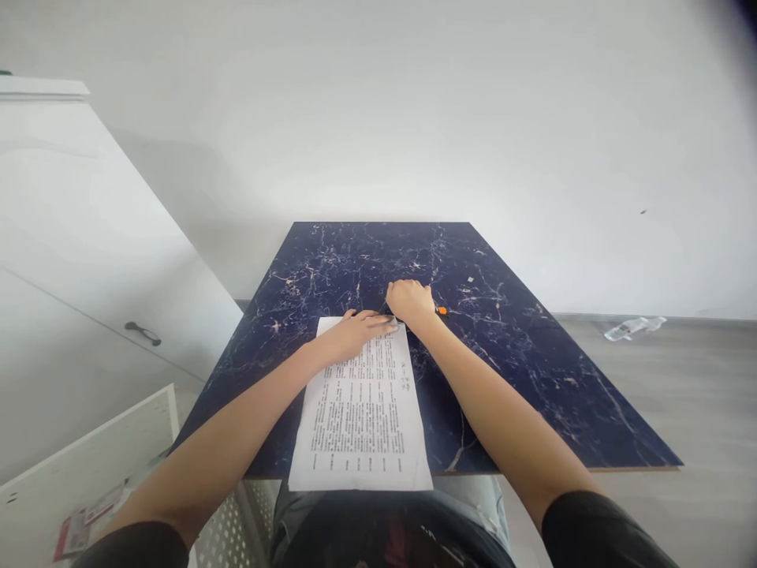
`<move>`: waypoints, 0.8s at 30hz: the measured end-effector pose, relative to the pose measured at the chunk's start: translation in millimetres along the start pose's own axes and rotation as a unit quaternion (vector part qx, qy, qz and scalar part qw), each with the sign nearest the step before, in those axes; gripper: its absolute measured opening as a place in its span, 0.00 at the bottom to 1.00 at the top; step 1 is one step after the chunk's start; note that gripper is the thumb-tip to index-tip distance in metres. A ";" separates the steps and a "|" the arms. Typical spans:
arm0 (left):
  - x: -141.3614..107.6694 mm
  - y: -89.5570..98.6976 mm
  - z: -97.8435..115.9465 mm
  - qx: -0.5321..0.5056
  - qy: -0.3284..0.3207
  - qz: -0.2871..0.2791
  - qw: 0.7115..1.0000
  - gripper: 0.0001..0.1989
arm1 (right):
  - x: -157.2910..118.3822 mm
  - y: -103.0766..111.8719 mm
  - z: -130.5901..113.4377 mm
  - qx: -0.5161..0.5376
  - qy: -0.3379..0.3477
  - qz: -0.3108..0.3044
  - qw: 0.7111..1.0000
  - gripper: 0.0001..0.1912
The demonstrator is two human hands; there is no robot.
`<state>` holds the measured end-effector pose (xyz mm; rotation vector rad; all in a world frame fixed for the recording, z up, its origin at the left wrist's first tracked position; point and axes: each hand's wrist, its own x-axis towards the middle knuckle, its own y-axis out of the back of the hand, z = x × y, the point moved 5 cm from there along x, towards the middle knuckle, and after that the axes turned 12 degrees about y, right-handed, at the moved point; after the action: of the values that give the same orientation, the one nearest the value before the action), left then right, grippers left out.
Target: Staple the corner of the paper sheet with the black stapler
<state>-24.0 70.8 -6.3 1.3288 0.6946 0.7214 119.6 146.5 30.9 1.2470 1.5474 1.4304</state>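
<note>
A printed sheet of paper [360, 426] lies lengthwise on the dark blue marble-patterned table [509, 379], its near end reaching past the front edge. My left hand [353, 335] rests flat on the far part of the sheet with fingers outstretched to the right. Just beyond the paper's far right corner, my right hand [412, 300] is closed, knuckles up. Something dark shows at its left side, near my left fingertips; its kind is hidden. An orange and black piece [442, 311] sticks out right of my right wrist; whether it belongs to the dark thing, I cannot tell.
A small white scrap [470, 279] lies on the table at right. A white cabinet [100, 237] with a dark handle stands at left, above a white perforated holder [230, 528] with red-and-white packaging [88, 521]. Clear plastic [634, 328] lies on the floor by the wall.
</note>
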 end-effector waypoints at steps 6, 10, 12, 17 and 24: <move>-1.0 -0.1 1.2 0.005 0.000 -0.009 1.000 0.47 | -2.1 -5.6 -9.7 -0.055 0.003 0.001 0.998 0.23; -1.1 -1.9 0.7 0.003 -0.008 0.004 1.000 0.47 | -1.7 -9.2 -13.0 -0.073 -0.003 -0.006 0.997 0.21; -0.5 -4.3 -0.5 0.005 -0.007 0.004 1.000 0.47 | -2.0 -10.2 -14.6 -0.082 -0.004 -0.006 0.997 0.21; 0.2 -6.6 -3.1 0.000 -0.012 0.007 1.000 0.47 | -3.5 -12.1 -17.0 -0.073 0.009 -0.016 0.997 0.21; -0.1 -5.3 -3.9 -0.006 -0.018 0.006 1.000 0.47 | -1.1 3.5 0.6 0.051 0.006 0.047 0.998 0.27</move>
<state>-26.8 72.5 -12.1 1.3329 0.6533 0.7087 121.2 145.5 34.0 1.3908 1.6061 1.4361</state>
